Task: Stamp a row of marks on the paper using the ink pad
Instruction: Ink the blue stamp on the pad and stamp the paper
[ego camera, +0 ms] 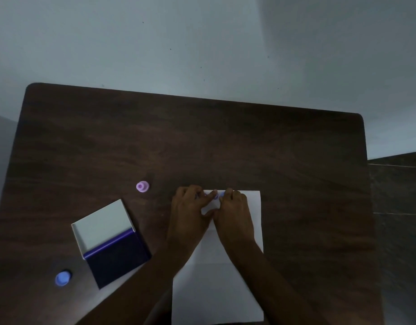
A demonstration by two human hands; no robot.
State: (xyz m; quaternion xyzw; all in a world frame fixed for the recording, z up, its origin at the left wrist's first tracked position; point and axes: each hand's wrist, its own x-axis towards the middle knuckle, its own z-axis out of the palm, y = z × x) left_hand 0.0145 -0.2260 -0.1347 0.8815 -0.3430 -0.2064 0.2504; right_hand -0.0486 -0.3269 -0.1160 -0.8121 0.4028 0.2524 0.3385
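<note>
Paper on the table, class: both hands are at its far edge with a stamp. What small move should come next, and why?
Probably lift the stamp straight up and set it a little further right. The right hand pinches it against the paper beside a mark, while the left hand steadies the sheet. Bare paper lies to the right, so the row can continue there.

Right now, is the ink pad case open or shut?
Open: the ink pad case lies on the table, white lid folded back, dark pad surface exposed.

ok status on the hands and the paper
Both hands at paper's far edge; right hand pinches a blue stamp. Left hand fingers on paper. Ink pad open, nothing blocking.
</note>
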